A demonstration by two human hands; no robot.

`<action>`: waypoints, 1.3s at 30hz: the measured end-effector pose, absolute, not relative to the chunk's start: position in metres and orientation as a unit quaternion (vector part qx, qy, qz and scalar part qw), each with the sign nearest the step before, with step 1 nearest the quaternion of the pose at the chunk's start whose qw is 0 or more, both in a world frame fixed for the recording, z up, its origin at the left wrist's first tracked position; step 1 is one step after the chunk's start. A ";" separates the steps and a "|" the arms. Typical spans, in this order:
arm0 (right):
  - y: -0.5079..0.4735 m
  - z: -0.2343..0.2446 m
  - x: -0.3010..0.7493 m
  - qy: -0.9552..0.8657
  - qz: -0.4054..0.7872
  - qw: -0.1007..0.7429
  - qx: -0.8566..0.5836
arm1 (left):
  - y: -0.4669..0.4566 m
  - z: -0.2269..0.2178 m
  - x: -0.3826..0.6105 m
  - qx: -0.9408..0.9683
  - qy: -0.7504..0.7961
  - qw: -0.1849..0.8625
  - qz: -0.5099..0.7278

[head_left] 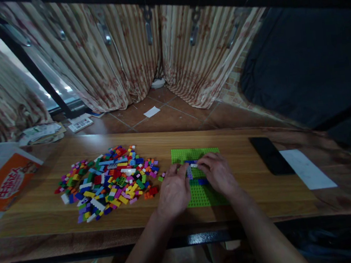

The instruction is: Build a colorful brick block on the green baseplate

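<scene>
A green baseplate [194, 153] lies on the wooden table [243, 183], with a few blue and purple bricks [195, 172] stuck on its middle. My left hand [173, 191] rests on the plate's left edge, fingers curled and pinching at a small purple brick [189, 172]. My right hand [218, 173] lies over the plate's right side, fingers bent and pressing on the bricks near the same spot. The fingertips of both hands almost meet. A pile of loose coloured bricks [110, 181] spreads out to the left of my left hand.
A black phone [271, 155] and a white sheet of paper [306, 169] lie at the table's right. An orange and white box [5, 183] sits at the far left. Beyond the table are a tiled floor, striped curtains and some papers on the floor.
</scene>
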State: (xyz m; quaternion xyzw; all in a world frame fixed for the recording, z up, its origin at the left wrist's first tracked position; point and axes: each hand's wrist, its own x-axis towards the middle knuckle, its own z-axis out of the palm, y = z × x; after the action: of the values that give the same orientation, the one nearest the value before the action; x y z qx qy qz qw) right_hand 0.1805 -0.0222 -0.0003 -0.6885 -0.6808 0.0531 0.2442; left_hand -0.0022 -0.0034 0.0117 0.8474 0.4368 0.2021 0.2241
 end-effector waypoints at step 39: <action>-0.022 -0.005 0.201 -0.489 0.157 0.366 -0.776 | -0.010 0.009 0.008 0.892 0.419 0.111 0.128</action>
State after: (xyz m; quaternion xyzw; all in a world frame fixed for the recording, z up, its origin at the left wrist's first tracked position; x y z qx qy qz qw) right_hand 0.2014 -0.0219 -0.0048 -0.7759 -0.4893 0.1575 0.3658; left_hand 0.0081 -0.0102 0.0094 0.8921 0.4187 0.1284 0.1111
